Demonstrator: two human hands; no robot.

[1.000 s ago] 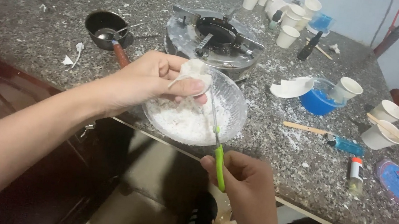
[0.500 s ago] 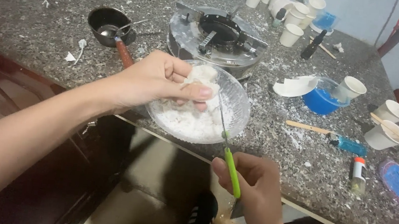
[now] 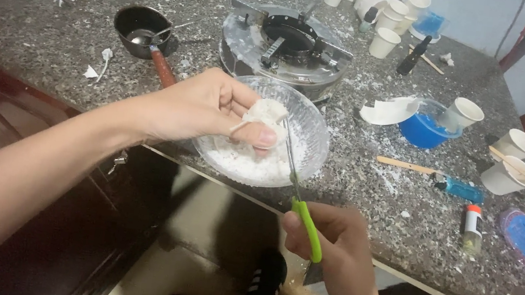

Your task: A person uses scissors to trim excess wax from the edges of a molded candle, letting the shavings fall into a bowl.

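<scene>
Head view: a white waxy lump (image 3: pixel 266 116) is pinched between thumb and curled fingers of the left hand (image 3: pixel 205 105), held over the glass bowl (image 3: pixel 312 148) of white shavings at the counter (image 3: pixel 50 44) edge. Green-handled scissors (image 3: pixel 301 201) are gripped in the closed right hand (image 3: pixel 338 238), blades touching the lump. At 12 o'clock from the bowl, a round burner (image 3: pixel 284 44) is seen; at 10 o'clock, a small dark saucepan (image 3: pixel 139 27).

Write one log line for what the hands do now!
left hand: holds white waxy lump | right hand: green-handled scissors cutting it | under: clear glass bowl
</scene>
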